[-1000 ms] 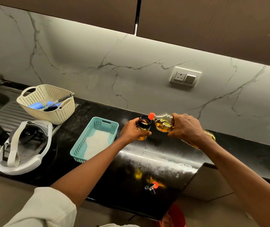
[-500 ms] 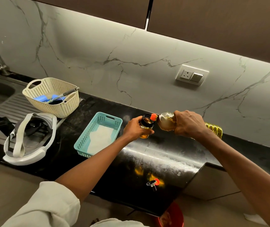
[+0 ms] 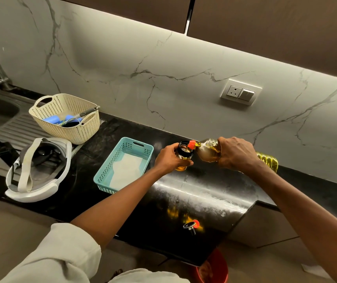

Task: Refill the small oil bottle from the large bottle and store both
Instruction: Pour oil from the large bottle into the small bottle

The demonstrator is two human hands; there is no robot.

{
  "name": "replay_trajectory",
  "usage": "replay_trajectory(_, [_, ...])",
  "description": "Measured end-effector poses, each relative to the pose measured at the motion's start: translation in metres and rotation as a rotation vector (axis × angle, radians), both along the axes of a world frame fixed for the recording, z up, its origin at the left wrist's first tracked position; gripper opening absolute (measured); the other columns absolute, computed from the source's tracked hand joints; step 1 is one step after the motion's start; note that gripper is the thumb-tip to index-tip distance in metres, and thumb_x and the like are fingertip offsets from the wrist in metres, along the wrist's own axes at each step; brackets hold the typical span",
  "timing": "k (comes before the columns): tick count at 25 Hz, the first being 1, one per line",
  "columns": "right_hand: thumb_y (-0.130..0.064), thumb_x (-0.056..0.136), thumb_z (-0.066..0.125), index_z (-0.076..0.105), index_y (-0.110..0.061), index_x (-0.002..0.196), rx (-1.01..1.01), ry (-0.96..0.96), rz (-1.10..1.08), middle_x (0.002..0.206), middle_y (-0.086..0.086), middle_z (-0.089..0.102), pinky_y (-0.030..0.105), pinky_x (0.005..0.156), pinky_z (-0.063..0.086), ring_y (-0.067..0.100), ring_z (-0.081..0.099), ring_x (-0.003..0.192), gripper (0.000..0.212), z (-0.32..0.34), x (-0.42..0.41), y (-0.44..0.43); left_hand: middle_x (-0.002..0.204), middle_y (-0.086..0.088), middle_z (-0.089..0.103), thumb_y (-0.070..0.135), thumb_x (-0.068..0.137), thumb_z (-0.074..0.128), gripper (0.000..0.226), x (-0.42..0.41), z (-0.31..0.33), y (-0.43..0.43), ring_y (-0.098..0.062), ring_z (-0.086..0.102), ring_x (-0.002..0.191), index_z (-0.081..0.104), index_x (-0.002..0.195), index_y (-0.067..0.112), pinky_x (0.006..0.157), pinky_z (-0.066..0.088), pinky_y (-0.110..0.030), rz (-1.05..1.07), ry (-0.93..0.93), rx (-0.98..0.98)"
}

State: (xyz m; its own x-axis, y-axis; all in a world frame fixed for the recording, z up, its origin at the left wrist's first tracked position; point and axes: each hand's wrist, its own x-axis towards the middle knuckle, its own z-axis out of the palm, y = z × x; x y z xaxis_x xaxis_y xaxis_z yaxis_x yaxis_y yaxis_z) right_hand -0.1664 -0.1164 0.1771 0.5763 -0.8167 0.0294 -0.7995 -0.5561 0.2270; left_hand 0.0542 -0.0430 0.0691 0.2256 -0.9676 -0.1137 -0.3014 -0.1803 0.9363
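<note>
We hold the small oil bottle (image 3: 185,152) just above the bench (image 3: 204,197), our left hand (image 3: 169,159) curled round its body so that the open mouth stays steady and tilts towards the pour. Our right hand (image 3: 238,153) wraps the large bottle (image 3: 207,152) near its shoulder and tips it almost level, with its orange neck (image 3: 192,144) at the small mouth, probably to control the stream and avoid spills. The caps (image 3: 191,225) lie near the front edge, well apart from the pouring. The teal tray (image 3: 122,166), just left of our hands, looks like a likely place to store both bottles. We can read no brand or label on either bottle.
</note>
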Motion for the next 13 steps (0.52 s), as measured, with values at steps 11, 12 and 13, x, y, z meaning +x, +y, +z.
replay_trajectory(11, [-0.052,0.079,0.081,0.06,-0.017,0.11,-0.016,0.02,-0.018,0.08,-0.001,0.057,0.03,0.06,0.042,0.02,0.057,0.069,0.052,0.0061,-0.0028,0.0051,0.127,-0.002,0.077,0.03,0.073,0.098,0.069,-0.0018,-0.0022,-0.0009,-0.024,0.07,0.123,0.067,0.133,0.021,0.11,0.056,-0.052,-0.012,-0.005,-0.015])
replay_trajectory(12, [-0.053,0.08,0.081,0.06,-0.016,0.111,-0.01,0.023,-0.017,0.081,-0.001,0.057,0.031,0.06,0.043,0.021,0.058,0.07,0.053,0.0062,-0.0024,0.0053,0.127,-0.002,0.077,0.03,0.073,0.098,0.068,-0.0016,-0.0022,-0.0007,-0.024,0.07,0.123,0.067,0.133,0.022,0.11,0.056,-0.052,-0.01,-0.002,-0.015])
replay_trajectory(13, [-0.053,0.08,0.081,0.059,-0.016,0.112,-0.005,0.026,-0.02,0.081,0.0,0.057,0.032,0.061,0.045,0.021,0.059,0.071,0.054,0.0062,-0.002,0.0056,0.127,-0.002,0.077,0.03,0.073,0.098,0.068,-0.001,-0.0024,-0.0005,-0.024,0.07,0.123,0.067,0.133,0.022,0.11,0.056,-0.052,-0.01,0.0,-0.015])
